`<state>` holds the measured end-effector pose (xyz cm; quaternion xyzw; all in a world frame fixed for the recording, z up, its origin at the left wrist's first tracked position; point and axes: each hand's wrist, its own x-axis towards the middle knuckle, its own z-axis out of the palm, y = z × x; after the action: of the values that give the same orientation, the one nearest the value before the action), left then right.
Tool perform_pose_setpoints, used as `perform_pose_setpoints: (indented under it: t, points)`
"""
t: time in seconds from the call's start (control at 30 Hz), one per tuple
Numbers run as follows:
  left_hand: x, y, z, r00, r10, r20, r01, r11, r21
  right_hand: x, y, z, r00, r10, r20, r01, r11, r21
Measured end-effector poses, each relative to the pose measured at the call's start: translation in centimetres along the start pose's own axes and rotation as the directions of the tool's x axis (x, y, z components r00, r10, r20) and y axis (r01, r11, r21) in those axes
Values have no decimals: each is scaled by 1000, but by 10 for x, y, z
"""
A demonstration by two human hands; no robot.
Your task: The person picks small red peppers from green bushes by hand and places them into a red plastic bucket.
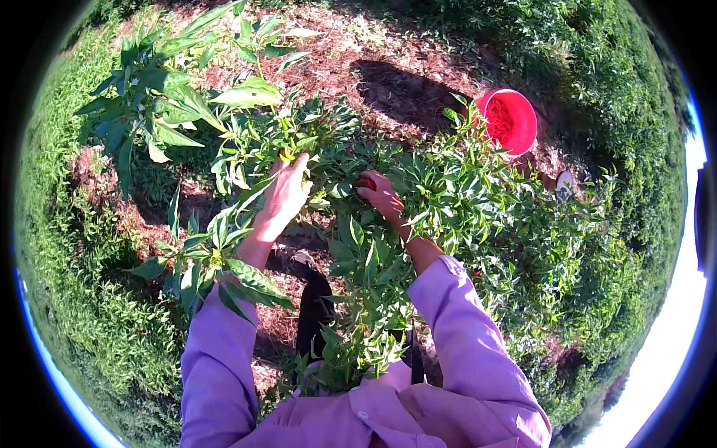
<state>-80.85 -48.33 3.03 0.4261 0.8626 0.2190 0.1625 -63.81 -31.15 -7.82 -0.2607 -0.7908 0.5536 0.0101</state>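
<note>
My right hand (385, 196) is closed around red chili peppers (367, 183), whose ends show past the thumb and fingers. It sits low among the leaves of a chili plant (437, 179). Farther left, my left hand (287, 187) reaches up to a leafy stem where green chili peppers (288, 150) hang. Its fingertips are among the leaves and peppers, and a bit of red shows beside them. Leaves and the back of the hand hide whether the fingers grip anything.
A red bucket (524, 123) with red chili peppers (498, 122) inside stands at the upper right. Tall leafy stems (218, 252) rise close to my left forearm. Dry straw-strewn soil (325, 45) lies beyond the plants, and dense green rows flank both sides.
</note>
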Motion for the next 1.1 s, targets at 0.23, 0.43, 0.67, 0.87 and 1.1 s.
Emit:
perform_pose_setpoints:
  t: [0.23,0.43,0.67,0.87,1.1]
  points:
    - [-20,2,-5,996,-72,60,73,997,-16,15,-3,-1,991,85,107,-67,985,-159]
    - [-51,-12,6,993,-114,-13,110,979,-169,-16,6,-26,932,336,136,-362,845,394]
    - [-71,-11,18,988,-86,-129,65,985,-157,-41,21,-23,849,524,65,-442,639,629]
    - [-79,-1,18,977,-207,-47,195,961,-194,-33,22,-12,898,436,61,-435,855,282]
    - [-85,-15,19,946,-320,40,320,913,-251,-27,20,-7,859,424,287,-457,382,803]
